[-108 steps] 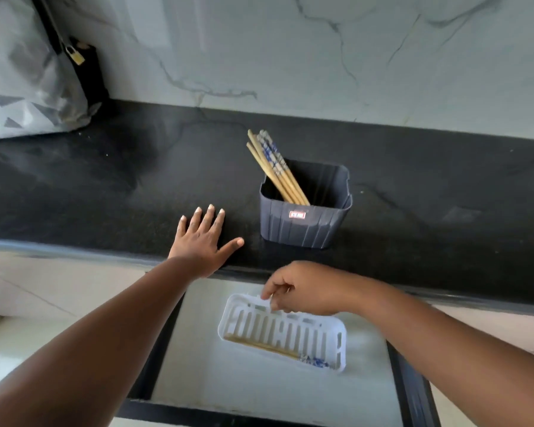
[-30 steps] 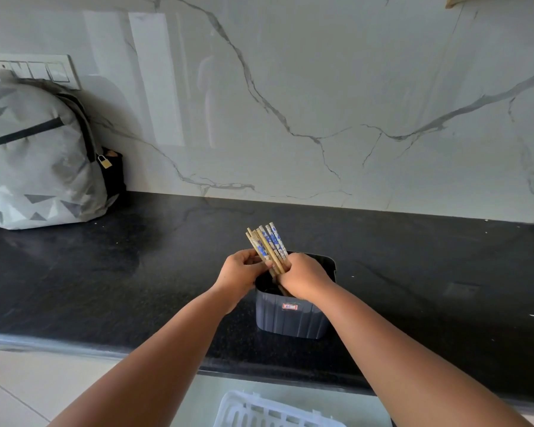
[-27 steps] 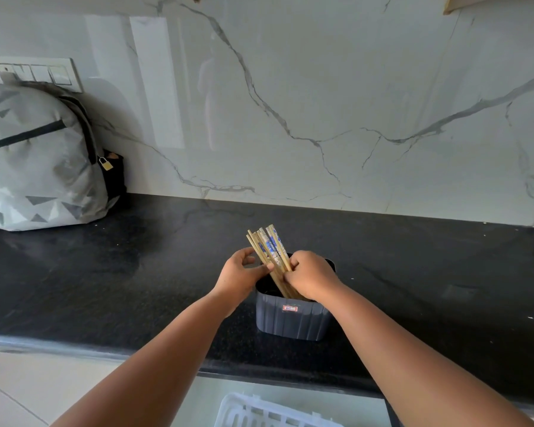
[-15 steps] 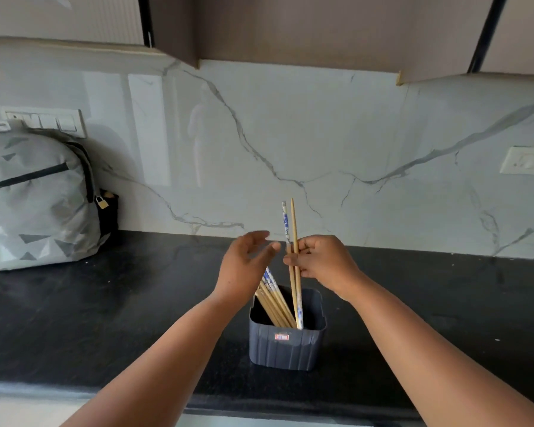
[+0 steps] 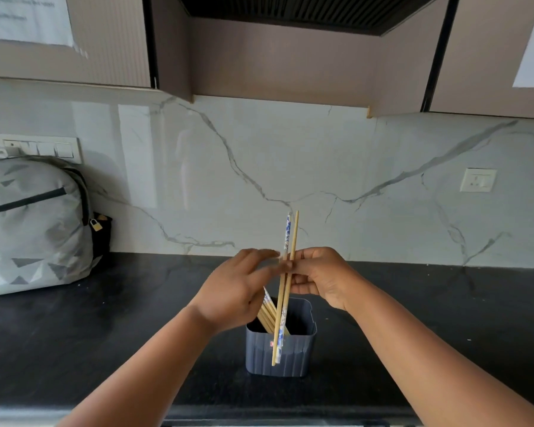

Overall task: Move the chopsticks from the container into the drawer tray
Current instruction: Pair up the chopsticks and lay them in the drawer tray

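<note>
- The left hand [image 5: 233, 291] sits just left of the lifted pair, fingers fairly straight and reaching toward the sticks; its fingertips look to touch them near mid-length, though a firm grasp cannot be confirmed (the outline is blurred there).
- The two thin bamboo chopsticks with blue-and-white patterned ends [image 5: 285, 285] stand nearly upright above the counter. Their lower tips hang in front of the container's front wall, so they appear clear of it. One shows its patterned end at the top, the other at the bottom, so they seem to point opposite ways.
- They are likely very light, stiff and smooth, so the pair could scissor apart or slide. A pinch near the middle, with both sticks pressed together, seems safest.
- The remaining bundle of tan chopsticks [image 5: 267, 314] leans left inside the dark grey ribbed plastic container [image 5: 293, 354], which stands on the black stone countertop [image 5: 105, 334].
- The right hand [image 5: 319, 277] pinches the lifted pair at mid-length between thumb and curled fingers.
- The drawer tray is out of view (presumably below the counter edge), so carrying down remains.
</note>
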`<action>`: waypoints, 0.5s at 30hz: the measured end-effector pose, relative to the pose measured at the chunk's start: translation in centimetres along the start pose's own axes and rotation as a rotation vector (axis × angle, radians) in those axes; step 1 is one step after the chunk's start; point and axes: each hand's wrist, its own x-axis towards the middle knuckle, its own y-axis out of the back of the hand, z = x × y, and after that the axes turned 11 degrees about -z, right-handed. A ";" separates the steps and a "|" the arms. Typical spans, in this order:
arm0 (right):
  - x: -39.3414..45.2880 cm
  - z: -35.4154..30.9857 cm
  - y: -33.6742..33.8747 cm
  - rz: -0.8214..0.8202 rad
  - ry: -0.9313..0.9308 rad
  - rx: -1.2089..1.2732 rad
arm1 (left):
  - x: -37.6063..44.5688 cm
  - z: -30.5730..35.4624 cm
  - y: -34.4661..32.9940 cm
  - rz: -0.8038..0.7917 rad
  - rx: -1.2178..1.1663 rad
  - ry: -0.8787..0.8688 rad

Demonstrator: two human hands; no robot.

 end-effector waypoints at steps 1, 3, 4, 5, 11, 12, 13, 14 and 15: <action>-0.1 0.1 0.0 -0.007 -0.014 0.025 | -0.3 0.0 -0.2 0.000 0.046 -0.055; -0.3 0.4 0.0 -0.021 -0.036 0.058 | -0.7 0.2 -0.6 0.026 0.083 -0.132; -0.4 0.5 0.0 -0.026 -0.044 0.066 | -0.9 0.3 -0.9 0.033 0.094 -0.167; -0.4 0.7 0.0 -0.030 -0.052 0.070 | -1.1 0.4 -1.0 0.038 0.107 -0.196; -0.4 1.9 0.0 -0.039 -0.072 0.102 | -1.6 0.6 -1.5 0.077 0.051 -0.224; -0.4 2.1 0.1 -0.025 -0.059 0.114 | -1.5 0.9 -1.2 0.093 -0.018 -0.161; -0.4 2.2 0.3 -0.003 -0.041 0.125 | -1.2 1.4 -0.9 0.127 -0.147 -0.030; -0.3 2.2 0.5 0.020 -0.023 0.126 | -0.6 2.1 -0.2 0.165 -0.371 0.177; -0.4 2.2 0.7 0.035 -0.006 0.116 | 0.3 2.8 0.7 0.198 -0.689 0.430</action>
